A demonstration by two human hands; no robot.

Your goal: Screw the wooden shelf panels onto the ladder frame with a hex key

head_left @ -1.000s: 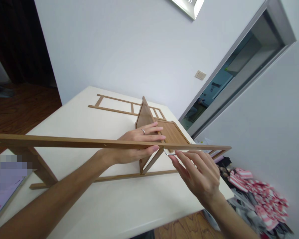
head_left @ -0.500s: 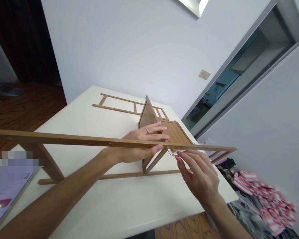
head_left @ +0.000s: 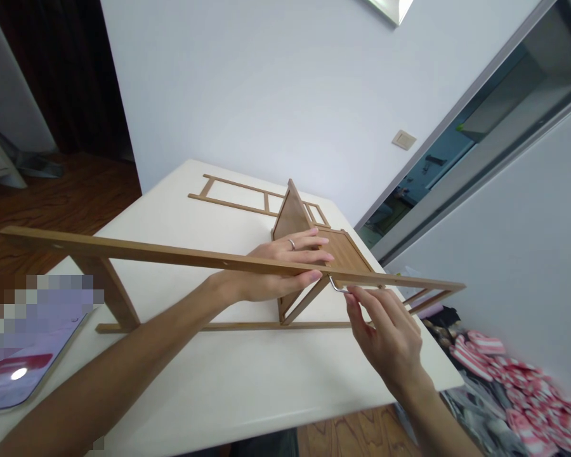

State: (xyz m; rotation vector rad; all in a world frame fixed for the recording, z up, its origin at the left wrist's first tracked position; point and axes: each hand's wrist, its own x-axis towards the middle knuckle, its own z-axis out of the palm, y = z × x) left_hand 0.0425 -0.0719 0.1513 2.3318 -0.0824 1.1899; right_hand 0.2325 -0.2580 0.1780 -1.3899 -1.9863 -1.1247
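A ladder-like wooden frame (head_left: 171,252) stands on its long edge across the table, joined to an upright wooden panel (head_left: 290,216). My left hand (head_left: 261,289) grips the frame's upper rail near this joint, thumb on the near side and fingers stretched over the far side. A bent metal hex key (head_left: 335,286) meets the rail just right of my left thumb. Its free arm is pinched between the thumb and fingers of my right hand (head_left: 387,336). The key's tip is hidden at the rail.
Behind the panel, a second ladder-like frame (head_left: 233,204) lies flat on the white table (head_left: 266,393). Another wooden panel (head_left: 349,254) is beyond my left fingers. A phone or tablet (head_left: 33,355) is at left. Striped clothes (head_left: 528,381) are piled at right.
The whole view has shifted slightly, so the frame and both hands appear a little further right. Both hands keep their holds, and the hex key stays at the same joint.
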